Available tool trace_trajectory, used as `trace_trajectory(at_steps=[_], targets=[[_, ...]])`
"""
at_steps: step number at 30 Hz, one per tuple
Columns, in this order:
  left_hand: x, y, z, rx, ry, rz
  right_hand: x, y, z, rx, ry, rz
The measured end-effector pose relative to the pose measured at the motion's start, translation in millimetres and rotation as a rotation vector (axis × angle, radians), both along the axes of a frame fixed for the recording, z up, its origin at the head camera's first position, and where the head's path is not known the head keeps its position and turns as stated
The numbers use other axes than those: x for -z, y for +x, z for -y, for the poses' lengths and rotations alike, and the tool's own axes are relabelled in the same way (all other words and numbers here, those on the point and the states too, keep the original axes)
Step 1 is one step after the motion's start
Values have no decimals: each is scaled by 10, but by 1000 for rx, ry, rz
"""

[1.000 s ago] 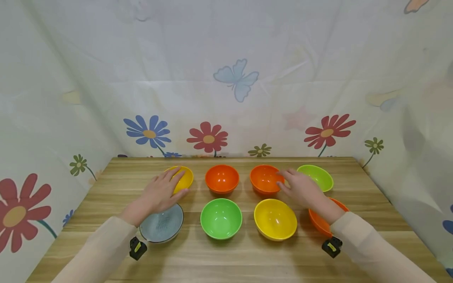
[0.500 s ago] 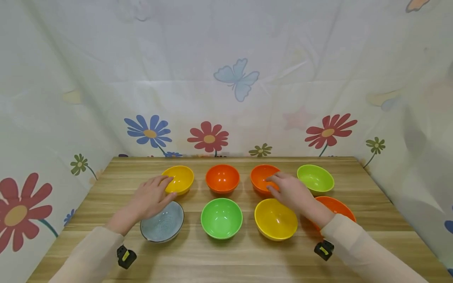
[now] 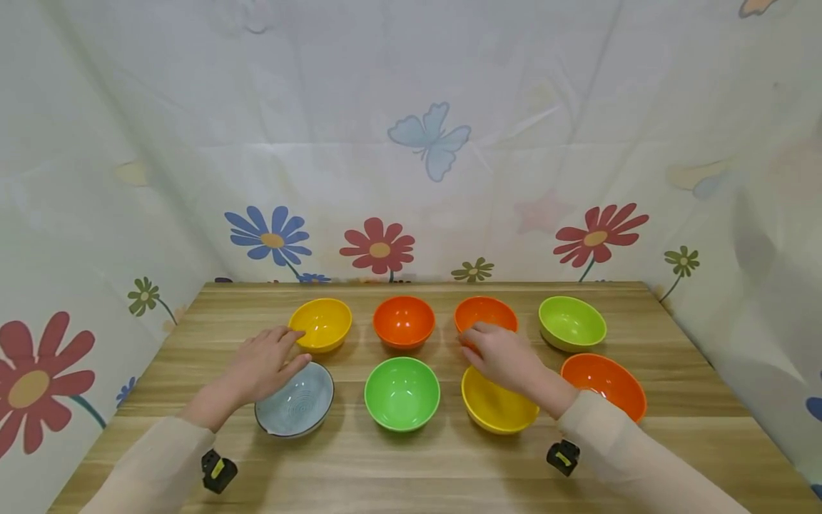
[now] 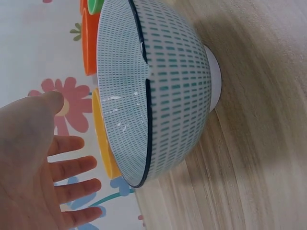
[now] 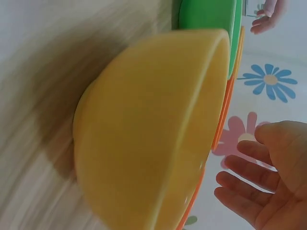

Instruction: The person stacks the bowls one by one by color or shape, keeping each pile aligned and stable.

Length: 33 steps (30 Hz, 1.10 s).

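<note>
Now 8 bowls sit in 2 rows on the wooden table (image 3: 411, 471). Left hand (image 3: 263, 360), fingers spread and empty, hovers over the grey patterned bowl (image 3: 297, 402); right hand (image 3: 501, 353), loosely spread, hovers above the front yellow bowl (image 3: 494, 410).

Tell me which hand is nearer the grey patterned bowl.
Left. The left hand hovers open over the far-left rim of the grey patterned bowl; the right hand is across the table, above the near yellow bowl.
</note>
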State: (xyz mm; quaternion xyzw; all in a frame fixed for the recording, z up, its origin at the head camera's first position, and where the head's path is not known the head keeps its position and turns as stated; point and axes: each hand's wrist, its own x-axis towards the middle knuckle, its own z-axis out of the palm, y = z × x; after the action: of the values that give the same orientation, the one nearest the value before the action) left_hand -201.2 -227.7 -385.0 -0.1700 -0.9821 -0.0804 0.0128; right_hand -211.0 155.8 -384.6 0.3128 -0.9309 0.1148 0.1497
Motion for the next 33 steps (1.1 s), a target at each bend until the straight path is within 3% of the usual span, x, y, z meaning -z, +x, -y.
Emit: trace_trajectory(at_steps=[21, 28, 33], targets=[[64, -4, 79, -17, 62, 66, 45, 79, 349, 3, -101, 214], [88, 11, 76, -8, 59, 26, 37, 99, 433, 0, -158, 352], [87, 17, 75, 13, 65, 13, 29, 105, 480, 10, -193, 386]])
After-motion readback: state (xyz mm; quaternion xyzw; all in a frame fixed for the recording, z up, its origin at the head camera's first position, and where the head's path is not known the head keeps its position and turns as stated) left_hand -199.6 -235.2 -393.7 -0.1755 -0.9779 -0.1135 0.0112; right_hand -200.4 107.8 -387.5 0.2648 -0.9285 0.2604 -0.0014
